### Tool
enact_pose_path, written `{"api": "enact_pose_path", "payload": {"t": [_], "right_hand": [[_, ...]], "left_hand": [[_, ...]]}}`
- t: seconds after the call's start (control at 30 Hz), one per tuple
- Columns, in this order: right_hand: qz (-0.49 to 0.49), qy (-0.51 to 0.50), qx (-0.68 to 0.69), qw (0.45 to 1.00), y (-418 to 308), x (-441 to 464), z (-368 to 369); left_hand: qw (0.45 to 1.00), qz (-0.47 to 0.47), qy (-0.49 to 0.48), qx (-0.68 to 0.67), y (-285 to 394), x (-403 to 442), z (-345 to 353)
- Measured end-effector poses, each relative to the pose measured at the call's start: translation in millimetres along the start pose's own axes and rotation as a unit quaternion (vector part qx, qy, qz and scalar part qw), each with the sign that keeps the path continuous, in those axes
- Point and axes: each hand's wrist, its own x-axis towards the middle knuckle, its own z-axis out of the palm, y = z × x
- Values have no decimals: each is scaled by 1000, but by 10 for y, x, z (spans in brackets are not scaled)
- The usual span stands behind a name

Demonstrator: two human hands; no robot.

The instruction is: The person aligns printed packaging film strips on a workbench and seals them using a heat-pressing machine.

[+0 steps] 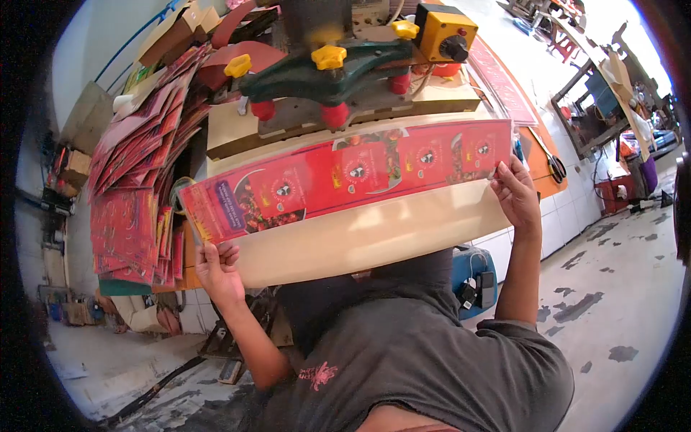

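A long red printed plastic sheet (320, 173) with food pictures and round logos stretches between my two hands. My left hand (220, 273) pinches its lower left corner. At the opposite end, my right hand (515, 191) grips the right edge between thumb and fingers. Beneath the sheet lies a cream-coloured board (360, 241), its front part showing in front of the sheet. Just behind the sheet stands a dark green press machine (331, 79) with yellow knobs and red feet.
A tall, uneven stack of red printed sheets (137, 165) stands at the left. Scissors (556, 165) lie on the orange table edge at the right. A yellow control box (445, 34) with a black dial sits at the back. A blue stool (473, 277) holds a phone and charger.
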Motion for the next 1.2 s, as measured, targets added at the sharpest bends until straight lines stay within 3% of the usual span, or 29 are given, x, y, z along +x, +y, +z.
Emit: {"api": "enact_pose_path", "payload": {"t": [0.13,0.33,0.6,0.87,1.07,1.2], "right_hand": [[10,7,12,1000,38,-20,-38],[-6,-17,17,1000,-29,-78,69],[1,-9,4,1000,-52,-92,73],[7,-32,12,999,-68,-59,67],[-68,47,71,994,30,-30,76],[-82,47,25,995,47,-32,51]], "left_hand": [[998,32,-39,-40,-18,20,-41],[999,45,-14,-3,25,20,-42],[998,-3,-57,-25,174,-8,5],[993,8,-103,57,263,197,-64],[995,-2,-84,58,164,206,-55],[996,13,-66,64,146,155,55]]}}
